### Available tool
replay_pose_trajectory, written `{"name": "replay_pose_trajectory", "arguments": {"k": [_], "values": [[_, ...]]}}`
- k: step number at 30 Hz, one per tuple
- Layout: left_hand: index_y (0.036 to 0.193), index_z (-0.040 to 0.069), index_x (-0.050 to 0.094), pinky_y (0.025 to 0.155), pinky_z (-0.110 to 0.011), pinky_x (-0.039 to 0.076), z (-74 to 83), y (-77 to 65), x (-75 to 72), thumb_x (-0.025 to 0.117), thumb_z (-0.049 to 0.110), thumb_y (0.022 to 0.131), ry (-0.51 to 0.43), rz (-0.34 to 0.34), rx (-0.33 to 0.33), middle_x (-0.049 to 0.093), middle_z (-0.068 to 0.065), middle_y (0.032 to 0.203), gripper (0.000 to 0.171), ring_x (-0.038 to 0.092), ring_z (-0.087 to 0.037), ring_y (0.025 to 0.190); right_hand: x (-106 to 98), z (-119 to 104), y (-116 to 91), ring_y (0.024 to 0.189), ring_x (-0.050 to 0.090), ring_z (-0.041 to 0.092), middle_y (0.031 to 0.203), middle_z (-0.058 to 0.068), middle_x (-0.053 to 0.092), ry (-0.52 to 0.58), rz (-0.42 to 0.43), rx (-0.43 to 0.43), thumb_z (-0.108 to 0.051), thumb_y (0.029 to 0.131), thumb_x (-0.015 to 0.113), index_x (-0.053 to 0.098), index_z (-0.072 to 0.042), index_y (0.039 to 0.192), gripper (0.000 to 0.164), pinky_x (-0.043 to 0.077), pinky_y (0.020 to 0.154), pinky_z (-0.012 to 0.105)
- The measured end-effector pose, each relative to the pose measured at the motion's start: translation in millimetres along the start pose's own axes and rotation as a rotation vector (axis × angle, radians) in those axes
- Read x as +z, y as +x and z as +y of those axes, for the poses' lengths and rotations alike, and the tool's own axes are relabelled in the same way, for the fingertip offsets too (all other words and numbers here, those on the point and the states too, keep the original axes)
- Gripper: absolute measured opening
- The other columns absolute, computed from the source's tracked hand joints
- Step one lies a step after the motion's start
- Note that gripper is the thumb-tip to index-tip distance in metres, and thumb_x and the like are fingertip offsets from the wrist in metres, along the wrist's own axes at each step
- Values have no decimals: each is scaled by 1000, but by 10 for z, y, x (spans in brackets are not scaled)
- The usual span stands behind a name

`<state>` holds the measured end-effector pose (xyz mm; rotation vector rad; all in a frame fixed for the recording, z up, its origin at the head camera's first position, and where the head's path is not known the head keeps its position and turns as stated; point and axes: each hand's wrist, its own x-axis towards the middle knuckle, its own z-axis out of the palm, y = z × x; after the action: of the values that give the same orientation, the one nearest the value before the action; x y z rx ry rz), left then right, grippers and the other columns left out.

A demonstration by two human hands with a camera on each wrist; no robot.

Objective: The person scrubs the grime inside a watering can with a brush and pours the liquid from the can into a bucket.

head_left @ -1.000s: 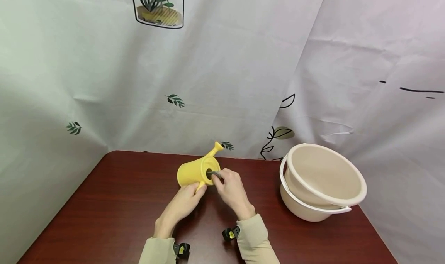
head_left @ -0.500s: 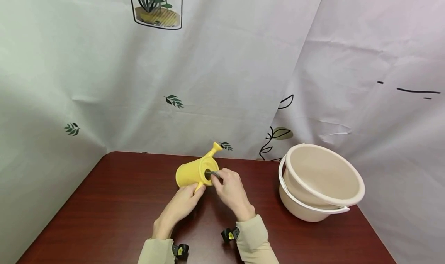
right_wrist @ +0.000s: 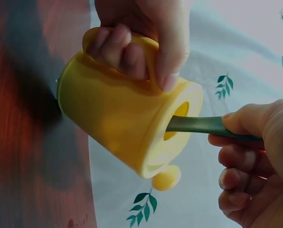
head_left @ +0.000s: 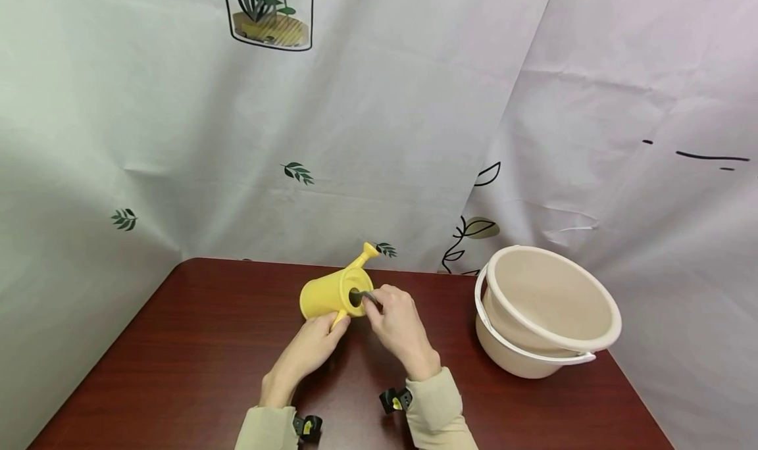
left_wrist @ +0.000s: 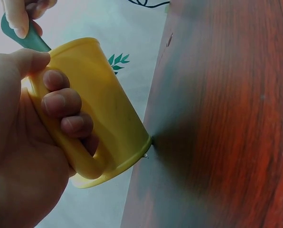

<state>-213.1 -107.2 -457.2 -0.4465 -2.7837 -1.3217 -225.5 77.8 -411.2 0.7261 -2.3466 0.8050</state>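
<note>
A yellow watering can [head_left: 324, 297] lies tilted over the table, its round opening facing right in the head view. The left hand [head_left: 310, 347] grips its handle, fingers curled through the loop in the left wrist view. The right hand [head_left: 399, 325] pinches a dark green handle [right_wrist: 198, 124] between thumb and fingers. That handle enters the can's opening; its far end is hidden inside, so its kind is not shown. In the left wrist view, the can's lower base edge [left_wrist: 150, 142] is at the tabletop; whether it touches, I cannot tell.
Two cream basins or buckets [head_left: 547, 299] are stacked, the upper one tilted, on the right of the dark red-brown table [head_left: 177, 358]. A white cloth backdrop [head_left: 385, 141] with plant prints hangs behind the table's back edge.
The right hand and wrist have shifted slightly, drifting a little to the right with the green handle. The left hand and watering can stay almost still.
</note>
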Motion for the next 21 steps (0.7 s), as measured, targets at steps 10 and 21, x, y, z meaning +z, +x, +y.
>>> {"name": "replay_pose_trajectory", "arguments": {"k": [10,21], "values": [[68,16,45,55,-24,32,-1,2,3,50,31,103,10,-1,-2,35,8,60,39,31,-5,53,-60,-17,4,57,42,8,63,-6,46,-1,4,-1,-7,88,68,62,-16,68,23,37,53,22],[68,16,45,55,-24,33,12,-1,-7,51,30,103,10,4,7,34,8,60,38,32,-5,53,-21,5,2,54,39,7,62,-7,43,21,-1,10,-7,90,67,58,-17,66,27,36,50,21]]}}
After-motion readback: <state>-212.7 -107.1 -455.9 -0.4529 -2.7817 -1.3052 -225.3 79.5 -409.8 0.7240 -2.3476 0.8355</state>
